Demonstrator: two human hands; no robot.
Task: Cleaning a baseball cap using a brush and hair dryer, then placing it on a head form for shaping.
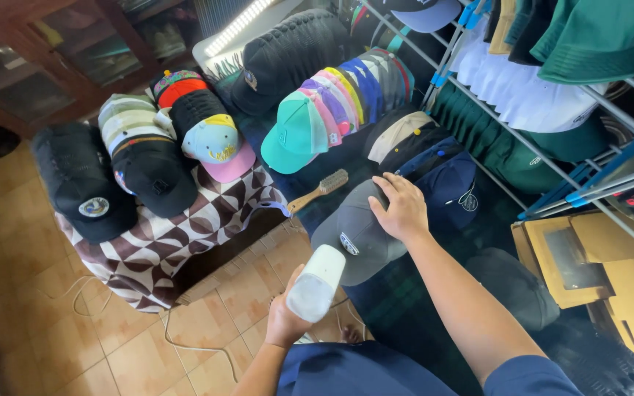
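Observation:
My right hand (403, 209) rests palm-down on the crown of a grey cap (354, 238) with a small round badge on its front, and its fingers curl over the cap's top. My left hand (286, 317) grips a white handheld device (318, 282) with a translucent lower end, held just left of and below the grey cap. A wooden-handled brush (319, 190) lies on the dark surface just beyond the cap.
Rows of stacked caps lie ahead: black ones (82, 183), a light blue and pink one (216, 147), a teal one (296, 133) leading a coloured stack. A patterned cloth (177, 227) drapes a low stand. A metal rack (522, 117) of hats and cardboard boxes (610, 271) sits right.

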